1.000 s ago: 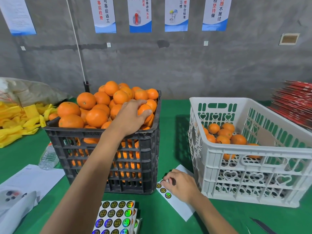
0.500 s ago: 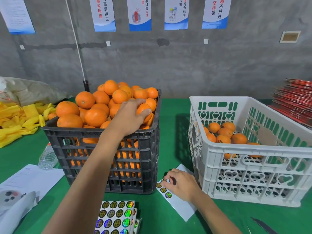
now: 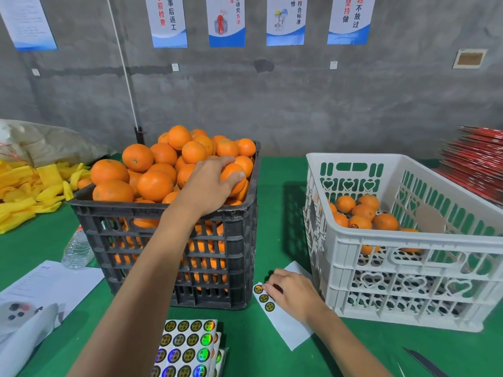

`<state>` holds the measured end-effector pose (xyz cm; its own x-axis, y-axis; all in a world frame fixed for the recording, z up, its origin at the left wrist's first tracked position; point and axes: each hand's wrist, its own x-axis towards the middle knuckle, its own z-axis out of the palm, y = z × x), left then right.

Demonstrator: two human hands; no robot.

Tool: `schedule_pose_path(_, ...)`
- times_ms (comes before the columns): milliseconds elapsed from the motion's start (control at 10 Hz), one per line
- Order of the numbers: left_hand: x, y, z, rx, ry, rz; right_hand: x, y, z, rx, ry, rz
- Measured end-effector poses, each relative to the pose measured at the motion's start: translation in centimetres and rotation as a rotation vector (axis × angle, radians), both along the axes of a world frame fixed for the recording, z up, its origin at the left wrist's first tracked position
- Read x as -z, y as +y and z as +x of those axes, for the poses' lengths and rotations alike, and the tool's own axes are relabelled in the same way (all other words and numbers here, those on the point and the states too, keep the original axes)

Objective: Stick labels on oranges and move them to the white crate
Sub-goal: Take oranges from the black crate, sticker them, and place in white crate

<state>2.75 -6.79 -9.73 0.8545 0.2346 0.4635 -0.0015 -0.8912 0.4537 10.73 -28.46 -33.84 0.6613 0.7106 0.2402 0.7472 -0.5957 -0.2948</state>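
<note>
My left hand (image 3: 209, 183) curls over an orange (image 3: 233, 178) at the right edge of the heap in the black crate (image 3: 190, 257), fingers and thumb wrapped round it. The orange sits on the pile, touching its neighbours, just inside the crate's right rim. My right hand (image 3: 292, 292) lies on a label strip (image 3: 283, 317) on the green table (image 3: 272, 357), just in front of the crate's right corner; its fingertips (image 3: 268, 287) are bunched together, pinching at a label (image 3: 258, 289) at the strip's top end. Right of the black crate stands the white crate (image 3: 408, 254), with a few oranges (image 3: 364, 213) in it. In front of the black crate lies a stack of label sheets (image 3: 187, 346).
</note>
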Motion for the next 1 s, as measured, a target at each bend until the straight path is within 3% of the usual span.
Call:
schedule_pose_path(200,0.0,0.0,-0.1,0.002,-0.007,-0.01,-1.2,0.1,0.4,-0.067,-0.043,-0.136)
schedule_pose_path(500,0.0,0.1,0.1,-0.01,-0.017,0.004,-2.4,-0.5,0.3,-0.191,0.131,-0.099)
schedule_pose_path(800,0.1,0.1,-0.1,-0.004,-0.013,-0.002,-2.1,0.0,-1.0,-0.168,-0.152,-0.387)
schedule_pose_path(1000,-0.1,0.0,-0.2,0.014,-0.004,-0.023,-3.1,0.2,-1.3,-0.124,-0.116,-0.381)
